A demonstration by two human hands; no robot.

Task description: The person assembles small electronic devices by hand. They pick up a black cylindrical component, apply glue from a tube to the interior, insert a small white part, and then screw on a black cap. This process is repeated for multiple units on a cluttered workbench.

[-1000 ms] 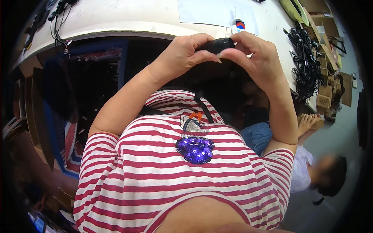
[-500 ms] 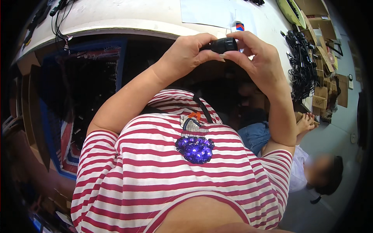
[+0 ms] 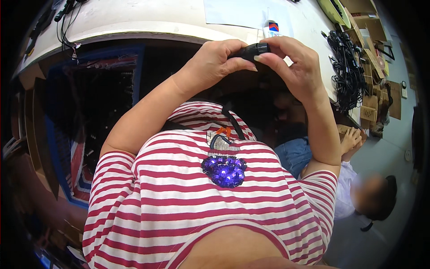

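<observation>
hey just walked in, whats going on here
A person in a striped shirt holds a small black part between the left hand and right hand, near the edge of a white table. On it, a white bottle is just beyond the hands, and black cables are piled toward the right.

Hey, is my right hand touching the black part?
Touching. The head view shows the right hand pinching one end of the black part between thumb and fingers.
</observation>
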